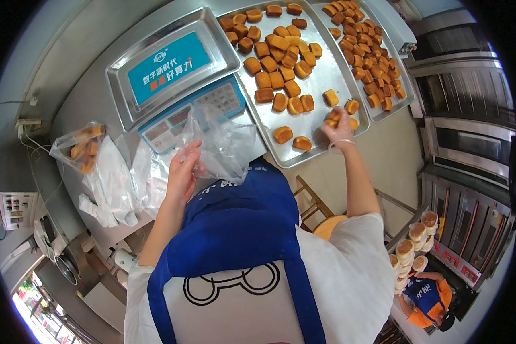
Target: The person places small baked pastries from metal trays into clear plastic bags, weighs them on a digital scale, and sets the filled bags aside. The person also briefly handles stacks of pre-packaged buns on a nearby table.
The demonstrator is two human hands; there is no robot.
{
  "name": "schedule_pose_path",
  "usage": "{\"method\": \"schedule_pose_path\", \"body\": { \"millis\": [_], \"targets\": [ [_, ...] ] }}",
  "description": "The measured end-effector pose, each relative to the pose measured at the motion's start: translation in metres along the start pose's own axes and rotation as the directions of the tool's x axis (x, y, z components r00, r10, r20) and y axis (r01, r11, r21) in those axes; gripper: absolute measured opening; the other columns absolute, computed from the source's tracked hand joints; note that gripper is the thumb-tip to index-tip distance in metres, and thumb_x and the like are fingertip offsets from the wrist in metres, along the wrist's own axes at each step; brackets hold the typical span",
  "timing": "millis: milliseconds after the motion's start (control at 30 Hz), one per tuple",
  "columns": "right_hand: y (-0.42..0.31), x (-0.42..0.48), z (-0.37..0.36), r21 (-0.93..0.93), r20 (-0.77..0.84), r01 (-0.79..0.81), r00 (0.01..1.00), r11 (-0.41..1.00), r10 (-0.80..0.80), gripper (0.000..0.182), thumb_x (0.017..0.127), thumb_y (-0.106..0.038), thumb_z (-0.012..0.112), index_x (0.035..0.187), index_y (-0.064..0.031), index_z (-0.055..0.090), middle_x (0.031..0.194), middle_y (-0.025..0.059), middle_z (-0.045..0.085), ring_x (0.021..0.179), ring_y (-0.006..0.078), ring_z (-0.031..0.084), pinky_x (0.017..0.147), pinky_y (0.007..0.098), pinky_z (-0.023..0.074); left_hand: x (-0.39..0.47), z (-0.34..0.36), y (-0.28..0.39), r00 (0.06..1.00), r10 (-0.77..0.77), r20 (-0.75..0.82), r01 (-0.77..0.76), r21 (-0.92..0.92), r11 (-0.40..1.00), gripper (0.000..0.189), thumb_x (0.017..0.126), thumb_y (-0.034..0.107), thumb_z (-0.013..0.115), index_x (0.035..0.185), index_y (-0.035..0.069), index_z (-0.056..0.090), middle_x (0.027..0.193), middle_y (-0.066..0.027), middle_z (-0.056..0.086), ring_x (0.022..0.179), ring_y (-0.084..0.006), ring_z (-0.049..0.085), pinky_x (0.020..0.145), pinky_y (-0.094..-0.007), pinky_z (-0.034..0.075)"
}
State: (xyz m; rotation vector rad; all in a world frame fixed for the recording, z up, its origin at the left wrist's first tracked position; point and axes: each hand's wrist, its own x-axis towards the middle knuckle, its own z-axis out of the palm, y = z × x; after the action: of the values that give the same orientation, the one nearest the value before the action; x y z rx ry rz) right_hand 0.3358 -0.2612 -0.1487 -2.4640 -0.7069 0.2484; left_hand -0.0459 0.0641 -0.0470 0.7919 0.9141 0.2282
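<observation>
My left hand [185,170] holds a clear plastic bag [223,146] in front of a blue digital scale [193,112]; what is inside the bag is unclear. My right hand [339,129], in a clear disposable glove, closes on a small golden-brown bread piece [334,115] over the near right corner of a metal baking tray [279,161]. Many more small bread pieces [277,80] lie on that tray, mostly towards its far and middle part. On the scale's far side rests its steel weighing pan [116,101].
Another baking tray [408,103] with bread pieces adjoins on the right. At left lie a filled clear bag [84,148] and stacked plastic bags [116,180]. A wooden stool [327,225] stands below the table. Ovens [468,142] line the right; a person [428,296] works beyond a rack.
</observation>
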Motion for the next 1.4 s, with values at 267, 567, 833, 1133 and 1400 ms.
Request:
{"method": "schedule_pose_path", "body": {
  "millis": [267,567,833,1133,1400],
  "targets": [
    [-0.183,-0.021,0.03,0.768,0.459,-0.571,0.807,-0.292,-0.371,0.078,0.077,-0.03,0.07,0.15,-0.0159,0.046,0.141,0.0164,0.054,0.127,0.0349,0.06,0.113,0.0553,0.0476,0.0,-0.003,-0.008,1.0,0.011,0.017,-0.012,0.066,0.998,0.035,0.105,0.019,0.065,0.137,0.004,0.064,0.09,0.001,0.066,0.07,-0.0089,0.064,0.063,-0.0264,0.056],
    [-0.251,-0.049,0.205,0.413,0.885,-0.588,0.441,0.695,-0.152,0.079,0.089,-0.047,0.074,0.149,-0.0079,0.04,0.137,0.0191,0.056,0.125,0.0295,0.06,0.105,0.0402,0.0496,-0.003,-0.031,-0.032,0.857,0.444,-0.262,-0.32,0.405,0.856,0.037,0.114,0.028,0.05,0.134,0.004,0.07,0.107,0.0011,0.072,0.076,-0.0019,0.053,0.066,-0.0207,0.045],
    [-0.287,0.028,0.061,0.257,0.744,0.091,0.617,0.962,-0.256,0.051,0.092,-0.049,0.072,0.123,-0.0089,0.073,0.106,0.0123,0.077,0.101,0.0263,0.073,0.092,0.0397,0.0562,-0.029,-0.041,-0.036,0.809,0.563,-0.167,-0.375,0.59,0.715,0.032,0.112,0.023,0.054,0.128,0.003,0.073,0.099,0.0026,0.071,0.072,-0.0016,0.05,0.062,-0.0212,0.042],
    [-0.193,0.213,0.078,-0.458,-0.033,0.03,0.998,0.889,-0.051,0.062,0.087,-0.046,0.08,0.138,-0.0154,0.063,0.151,0.0159,0.051,0.142,0.0369,0.046,0.114,0.0462,0.0464,-0.051,-0.044,-0.001,0.889,0.332,-0.314,-0.036,0.676,0.736,0.025,0.102,0.022,0.069,0.117,0.003,0.074,0.074,0.0046,0.056,0.066,-0.004,0.049,0.06,-0.0234,0.04],
    [-0.273,0.123,0.034,-0.142,0.066,0.386,0.923,0.912,-0.38,0.053,0.088,-0.046,0.073,0.125,-0.0084,0.068,0.106,0.0206,0.076,0.098,0.0405,0.073,0.087,0.0506,0.0576,-0.073,0.003,0.05,0.431,0.902,0.021,-0.396,0.903,0.168,0.028,0.078,-0.002,0.082,0.104,0.006,0.075,0.1,-0.01,0.065,0.095,-0.0261,0.065,0.086,-0.0345,0.052]
  ]
}}
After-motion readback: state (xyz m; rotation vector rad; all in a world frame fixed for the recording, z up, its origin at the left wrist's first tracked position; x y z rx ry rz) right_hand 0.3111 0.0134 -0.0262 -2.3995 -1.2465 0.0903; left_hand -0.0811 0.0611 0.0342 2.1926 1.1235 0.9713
